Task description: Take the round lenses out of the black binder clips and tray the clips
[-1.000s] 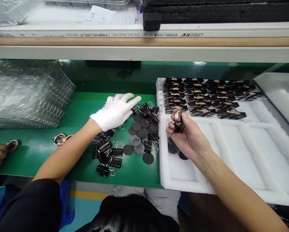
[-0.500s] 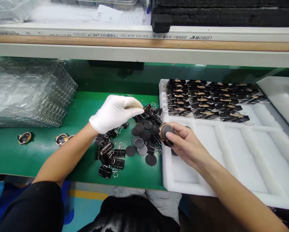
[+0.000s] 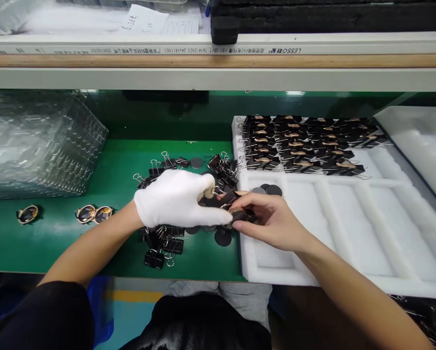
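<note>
My left hand (image 3: 177,199), in a white glove, pinches at a black binder clip (image 3: 229,198) whose wire handle shows near the fingertips. Its thumb reaches the edge of a round, gold-rimmed piece with black discs (image 3: 238,215). My bare right hand (image 3: 272,218) grips that piece between thumb and fingers, partly hiding it. Below and around both hands lie loose binder clips (image 3: 154,259) and black round discs (image 3: 223,237). Part of this pile is hidden under the gloved hand.
A white foam tray (image 3: 283,274) on the right holds rows of clipped gold-rimmed pieces (image 3: 298,145) and a few discs (image 3: 274,190). Folded sunglasses (image 3: 94,214) and another gold-rimmed piece (image 3: 28,214) lie left. Clear plastic trays (image 3: 39,146) are stacked behind; a shelf edge (image 3: 203,78) crosses above.
My left hand has come down and right to meet my right hand. A binder clip now shows between them at the round piece. The view has shifted slightly.
</note>
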Motion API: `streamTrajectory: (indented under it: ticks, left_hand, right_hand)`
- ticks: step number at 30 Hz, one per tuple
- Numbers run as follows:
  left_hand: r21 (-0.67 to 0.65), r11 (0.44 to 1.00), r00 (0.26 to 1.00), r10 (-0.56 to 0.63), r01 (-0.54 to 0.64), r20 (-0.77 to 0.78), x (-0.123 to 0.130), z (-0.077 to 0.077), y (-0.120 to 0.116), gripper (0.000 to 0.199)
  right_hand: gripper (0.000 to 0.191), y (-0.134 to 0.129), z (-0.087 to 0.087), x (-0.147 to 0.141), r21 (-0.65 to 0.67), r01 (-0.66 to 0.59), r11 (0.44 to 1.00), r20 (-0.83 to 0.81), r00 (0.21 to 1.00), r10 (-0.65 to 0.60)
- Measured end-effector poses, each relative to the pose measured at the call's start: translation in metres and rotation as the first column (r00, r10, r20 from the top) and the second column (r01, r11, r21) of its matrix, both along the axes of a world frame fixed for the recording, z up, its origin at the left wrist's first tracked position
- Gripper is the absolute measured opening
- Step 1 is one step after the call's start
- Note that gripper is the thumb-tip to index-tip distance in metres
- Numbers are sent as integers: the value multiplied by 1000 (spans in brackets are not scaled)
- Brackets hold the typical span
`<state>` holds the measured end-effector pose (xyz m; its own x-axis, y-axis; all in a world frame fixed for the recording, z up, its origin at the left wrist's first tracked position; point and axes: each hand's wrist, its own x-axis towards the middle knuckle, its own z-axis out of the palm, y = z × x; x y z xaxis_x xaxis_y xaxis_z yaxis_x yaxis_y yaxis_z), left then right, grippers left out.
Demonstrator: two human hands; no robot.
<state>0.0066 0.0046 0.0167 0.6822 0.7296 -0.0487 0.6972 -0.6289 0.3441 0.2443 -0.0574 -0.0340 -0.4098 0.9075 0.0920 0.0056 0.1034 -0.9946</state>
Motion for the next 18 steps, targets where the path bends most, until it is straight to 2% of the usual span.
streamTrajectory:
  ticks: [2, 7, 13, 16, 18]
  left_hand:
    - [-26, 999, 999, -39, 39, -12, 2, -2, -3, 53]
    - [-110, 993, 999, -44, 41, -22, 5, -8, -8, 60]
    - [-109, 993, 998, -38, 42, 40, 9, -20, -7, 50]
    - [-101, 995, 994, 7, 3, 105, 10, -22, -5, 46]
    - [-169, 985, 983, 64, -35, 170, 9, -19, -2, 44]
  right_hand:
    - [15, 0, 0, 3, 1, -44, 999, 28, 999, 44]
    - [13, 1, 1, 6, -1, -109, 994, 96, 989, 108]
    - [13, 3, 1, 10, -18, -150, 989, 135, 979, 151]
    - [13, 6, 4, 15, 34, -103, 994, 119, 988, 99]
    - [14, 9, 8, 20, 46, -13, 999, 90, 996, 9]
